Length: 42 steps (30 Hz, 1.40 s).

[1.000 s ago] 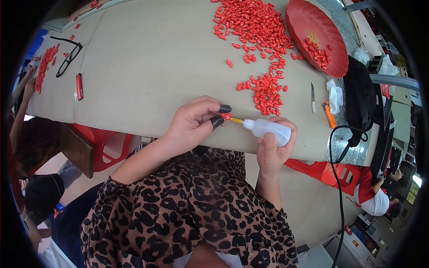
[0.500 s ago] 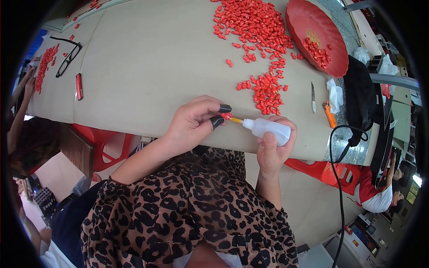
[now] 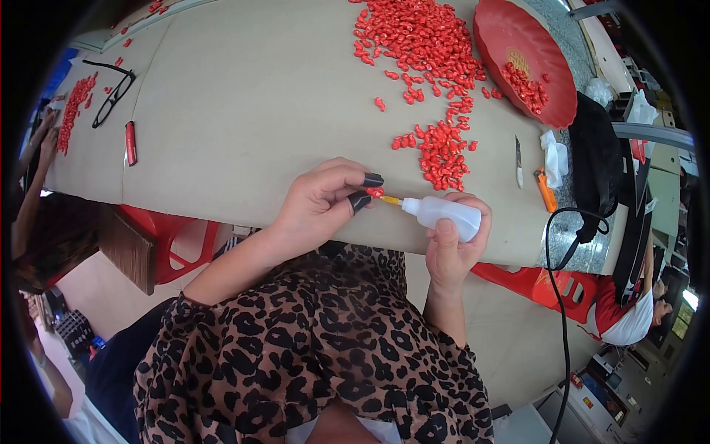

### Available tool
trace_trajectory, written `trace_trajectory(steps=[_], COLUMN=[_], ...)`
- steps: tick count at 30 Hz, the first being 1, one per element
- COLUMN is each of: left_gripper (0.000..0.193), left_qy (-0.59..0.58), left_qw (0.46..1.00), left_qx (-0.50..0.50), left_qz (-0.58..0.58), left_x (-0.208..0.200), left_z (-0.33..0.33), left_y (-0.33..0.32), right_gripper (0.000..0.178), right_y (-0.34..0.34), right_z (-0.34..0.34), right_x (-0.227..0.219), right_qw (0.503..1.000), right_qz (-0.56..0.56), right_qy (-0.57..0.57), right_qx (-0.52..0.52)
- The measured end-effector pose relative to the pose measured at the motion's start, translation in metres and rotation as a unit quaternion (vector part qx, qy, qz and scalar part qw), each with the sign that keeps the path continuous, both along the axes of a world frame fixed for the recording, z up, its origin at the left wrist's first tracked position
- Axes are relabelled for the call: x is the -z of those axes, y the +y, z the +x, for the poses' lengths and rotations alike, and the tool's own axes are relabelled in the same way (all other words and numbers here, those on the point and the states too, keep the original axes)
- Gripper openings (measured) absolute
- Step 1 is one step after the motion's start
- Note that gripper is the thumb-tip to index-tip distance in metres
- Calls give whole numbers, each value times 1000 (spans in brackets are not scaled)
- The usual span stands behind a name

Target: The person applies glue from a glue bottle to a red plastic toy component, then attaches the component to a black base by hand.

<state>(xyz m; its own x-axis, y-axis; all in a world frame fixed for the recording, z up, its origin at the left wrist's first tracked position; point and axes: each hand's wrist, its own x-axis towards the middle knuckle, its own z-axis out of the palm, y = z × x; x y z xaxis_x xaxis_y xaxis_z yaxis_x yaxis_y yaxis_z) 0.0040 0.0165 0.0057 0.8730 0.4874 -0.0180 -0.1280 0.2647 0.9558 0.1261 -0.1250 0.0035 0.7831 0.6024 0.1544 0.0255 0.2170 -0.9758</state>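
My left hand (image 3: 325, 195) pinches a small red gourd-shaped piece (image 3: 376, 192) between thumb and forefinger, both tips wrapped in black. From the right, my right hand (image 3: 457, 240) grips a white squeeze bottle (image 3: 450, 216) lying nearly level. Its yellowish nozzle (image 3: 392, 200) points left and its tip meets the red piece, or comes very close to it. Just beyond my hands lies a small heap of similar red pieces (image 3: 444, 159), which trails back to a larger pile (image 3: 418, 44).
A red scalloped dish (image 3: 558, 81) holding some pieces stands at the far right. Near it lie a small blade (image 3: 518, 163), an orange cutter (image 3: 546, 191), white tissue (image 3: 553, 154) and a black cable (image 3: 555, 296). Glasses (image 3: 112, 100) and a red cutter (image 3: 131, 143) lie left, near another person's hands (image 3: 49, 137).
My hands, the bottle and the red piece stay almost in place. People at the left and right edges have shifted slightly.
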Motion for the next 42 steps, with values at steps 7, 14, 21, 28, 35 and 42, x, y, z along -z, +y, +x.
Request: trace_trajectory(steps=[7,14,21,28,35,42], left_gripper=[24,23,24,24,24,24], left_qy=[1,1,10,10,5,8], left_qw=[1000,1000,1000,1000,1000,1000], left_qx=[-4,-4,-2,-2,0,5], left_qz=[-4,-6,-11,-2,-8,-17], left_x=[0,-1,-2,1,0,-1], left_z=[0,1,1,0,0,0], left_y=[0,0,0,0,1,1], right_gripper=[36,35,35,35,36,37], right_y=[-2,-2,-1,-2,-1,1], right_z=[0,-1,-2,-1,0,-3], right_x=[-1,-4,-5,-6,0,-5], right_qw=[1000,999,999,999,1000,1000], right_qz=[-3,-13,4,-13,-1,-2], right_qy=[4,37,49,40,-11,3], right_qx=[1,-11,-11,-5,13,30])
